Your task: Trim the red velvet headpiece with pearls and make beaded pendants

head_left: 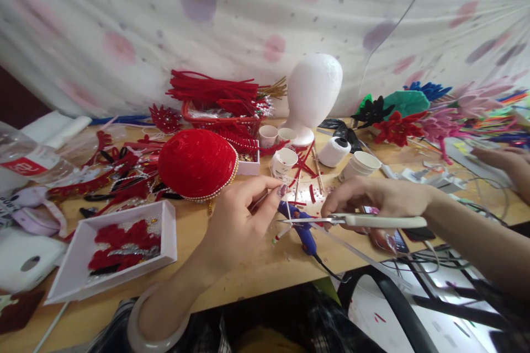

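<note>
My left hand [242,209] is closed in a pinch on a thin white strand [289,207] that hangs from the fingertips. White-handled scissors [381,222] are in my right hand [372,196], their blades pointing left across the strand. Whether the blades touch it, I cannot tell. From near the right fingers a pale translucent strip [351,251] slants down to the right. Behind the blades lies a blue glue gun [305,234] with a black cord. Left of my left hand sits a red domed cap [196,162] edged with pearly beads.
A white foam head [317,85] stands at the back beside a red basket [223,124] of red stems. Paper cups [285,161] and a thread cone [334,151] are mid-table. A white box [168,231] lies left. Another person's hand [503,162] is at the right.
</note>
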{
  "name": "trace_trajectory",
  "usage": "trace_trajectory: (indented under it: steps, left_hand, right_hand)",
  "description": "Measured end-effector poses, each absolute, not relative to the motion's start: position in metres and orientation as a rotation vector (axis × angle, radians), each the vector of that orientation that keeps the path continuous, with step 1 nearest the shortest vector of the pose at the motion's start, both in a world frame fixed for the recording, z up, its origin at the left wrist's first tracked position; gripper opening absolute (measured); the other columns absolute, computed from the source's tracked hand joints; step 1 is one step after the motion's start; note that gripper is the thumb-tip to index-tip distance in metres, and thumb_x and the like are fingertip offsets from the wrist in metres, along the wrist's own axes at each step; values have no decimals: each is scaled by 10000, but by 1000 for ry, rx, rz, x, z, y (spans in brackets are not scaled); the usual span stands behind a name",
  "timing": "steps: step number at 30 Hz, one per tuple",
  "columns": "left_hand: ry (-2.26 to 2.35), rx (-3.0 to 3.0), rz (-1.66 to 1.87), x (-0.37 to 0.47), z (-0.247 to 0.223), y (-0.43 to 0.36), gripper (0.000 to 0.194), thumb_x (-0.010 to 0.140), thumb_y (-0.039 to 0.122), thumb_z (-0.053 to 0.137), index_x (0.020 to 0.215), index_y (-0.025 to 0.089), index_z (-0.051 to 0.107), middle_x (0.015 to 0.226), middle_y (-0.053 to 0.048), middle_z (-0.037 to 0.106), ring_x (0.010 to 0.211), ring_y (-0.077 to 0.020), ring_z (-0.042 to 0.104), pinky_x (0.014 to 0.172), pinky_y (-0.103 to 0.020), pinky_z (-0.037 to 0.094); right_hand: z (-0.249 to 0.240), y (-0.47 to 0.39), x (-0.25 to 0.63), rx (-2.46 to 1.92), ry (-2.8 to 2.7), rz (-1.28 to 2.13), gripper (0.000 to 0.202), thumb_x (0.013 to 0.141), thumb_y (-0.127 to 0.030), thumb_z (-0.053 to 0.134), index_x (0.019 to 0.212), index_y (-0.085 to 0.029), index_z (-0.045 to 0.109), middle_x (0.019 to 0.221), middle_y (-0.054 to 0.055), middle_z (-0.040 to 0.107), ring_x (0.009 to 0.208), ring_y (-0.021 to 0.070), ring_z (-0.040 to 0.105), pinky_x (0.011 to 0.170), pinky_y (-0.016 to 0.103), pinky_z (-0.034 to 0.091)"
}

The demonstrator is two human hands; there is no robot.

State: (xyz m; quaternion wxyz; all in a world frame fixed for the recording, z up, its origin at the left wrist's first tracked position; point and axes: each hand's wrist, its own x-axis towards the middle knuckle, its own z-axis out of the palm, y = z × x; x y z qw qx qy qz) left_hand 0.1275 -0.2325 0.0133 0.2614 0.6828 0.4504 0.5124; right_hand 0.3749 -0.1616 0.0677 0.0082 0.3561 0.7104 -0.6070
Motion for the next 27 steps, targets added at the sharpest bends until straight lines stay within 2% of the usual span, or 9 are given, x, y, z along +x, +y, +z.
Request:
trace_trajectory:
  steps: [3,8,14,19,22,24,27]
  left_hand:
    - [1188,1771,1336,128,13,-232,136,913,204,581,859,200,706,584,70,613,490,-68,499,427,-184,328]
    - [1135,1648,1283,129,15,-230,133,895,199,590,846,184,712,624,45,683,499,-77,541,424,-180,344]
    - [1129,1548,1170,130,15,-227,158,893,223,593,919,156,733,704,15,722,562,-83,573,480,-173,394]
    - [1103,1519,1150,131,12,-224,165,889,233,595,928,165,740,739,9,725,610,-89,591,529,-170,422]
    - [1120,1510,1136,131,11,-224,153,883,241,598,888,160,728,723,5,710,619,-96,589,539,-175,421]
    - [1126,1511,1134,130,11,-224,153,883,253,598,876,164,723,720,7,705,618,-97,580,541,-178,413]
    - [1171,1538,1165,127,12,-225,165,889,279,591,871,182,723,696,23,684,576,-89,534,508,-183,372]
  right_hand:
    - [69,-162,373,1109,2223,-1904,440,595,-378,896,949,-137,796,787,62,755,597,165,660,538,237,565]
    - [67,-162,373,1088,2302,-1881,430,642,-414,879,950,-127,792,790,60,748,602,161,666,526,225,569]
    - [61,-154,378,826,2265,-1908,498,705,-392,880,1088,-109,733,911,74,737,691,126,662,594,161,558]
    - [60,-154,378,828,2235,-1904,460,770,-437,827,1084,-119,715,860,46,709,658,106,620,591,159,536]
    - [59,-156,378,865,2173,-1956,394,816,-421,783,1076,-134,711,798,21,682,599,91,577,535,157,505]
    - [60,-156,379,907,2150,-2010,368,800,-383,799,1070,-147,712,754,4,659,562,86,549,478,151,467]
    - [64,-160,385,1080,2288,-2072,380,694,-333,874,996,-158,725,670,-21,607,543,93,526,447,160,438]
